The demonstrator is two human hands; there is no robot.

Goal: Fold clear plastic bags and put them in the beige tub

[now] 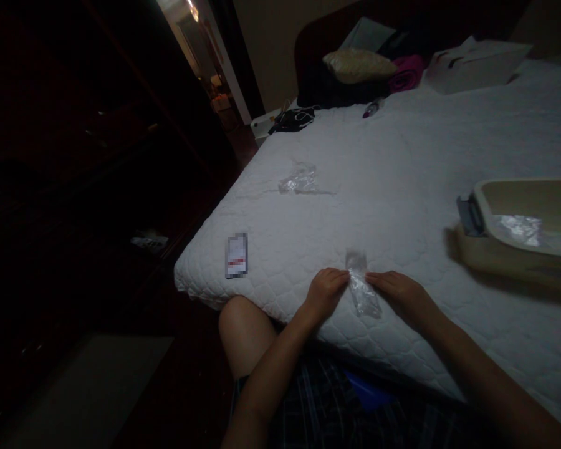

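Observation:
A clear plastic bag (364, 296), folded into a narrow strip, lies on the white quilted bed cover near its front edge. My left hand (326, 290) pinches the strip's left side with closed fingers. Across from it, my right hand (395, 290) has its fingers together on the strip's right side. Farther back on the bed rests another crumpled clear plastic bag (302, 179), apart from both hands.
To the right stands a beige plastic bin (467, 255) with clear plastic inside. A phone-like flat object (236, 255), blurred out, lies near the bed's left corner. At the back are a cushion (359, 65), a rolled pink cloth (406, 73), a white box (477, 65) and a small bottle (373, 108).

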